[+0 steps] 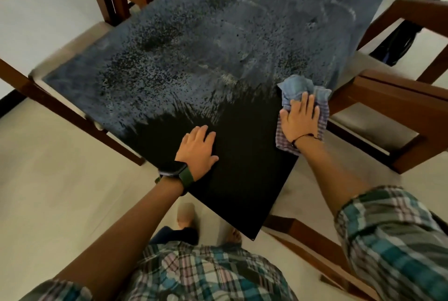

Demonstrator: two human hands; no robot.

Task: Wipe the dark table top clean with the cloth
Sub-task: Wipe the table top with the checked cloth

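Dusty table top (194,41) among wooden chairs (400,97)

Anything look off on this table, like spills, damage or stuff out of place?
Nothing spilled or broken. The table top has a pale, speckled, streaky film over its far part, while the near part by the left hand is plain black. The right hand presses the cloth at the right edge.

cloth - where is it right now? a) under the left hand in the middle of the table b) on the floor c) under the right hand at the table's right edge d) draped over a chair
c: the right hand presses flat on the cloth at the right edge of the table top.
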